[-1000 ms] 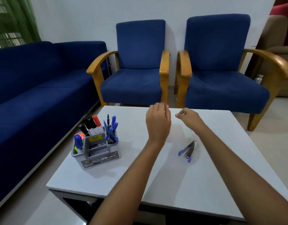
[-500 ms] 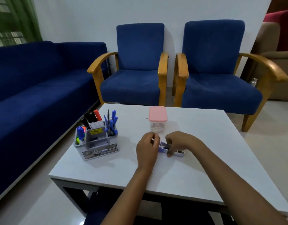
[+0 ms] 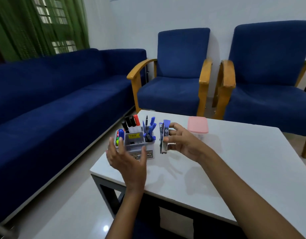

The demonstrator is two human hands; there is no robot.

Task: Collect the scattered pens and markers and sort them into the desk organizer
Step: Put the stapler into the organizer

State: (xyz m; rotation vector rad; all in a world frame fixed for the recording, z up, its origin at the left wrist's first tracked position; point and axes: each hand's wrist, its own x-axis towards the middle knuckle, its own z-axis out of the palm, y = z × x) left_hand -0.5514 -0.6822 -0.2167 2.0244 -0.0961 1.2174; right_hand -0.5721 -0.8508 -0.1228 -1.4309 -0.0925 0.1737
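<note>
Both hands are up over the near-left part of the white table (image 3: 235,169) as I watch. On my left, the left hand (image 3: 127,159) is released, palm turned inward and fingers spread, just in front of the desk organizer (image 3: 136,144) and holding nothing. Across from it, the right hand (image 3: 181,144) grasps a blue and metal stapler (image 3: 164,137), held upright above the tabletop just beside the organizer's right side.

That grey organizer stands near the table's left edge. I see black and red markers (image 3: 131,122) in its back compartment, blue pens (image 3: 149,130) at its right, and a blue-capped marker (image 3: 121,133) at its left. Behind the right hand sits a clear container with a pink lid (image 3: 198,126). Beyond the table are two blue armchairs (image 3: 174,78), with a blue sofa (image 3: 54,94) along the left.
</note>
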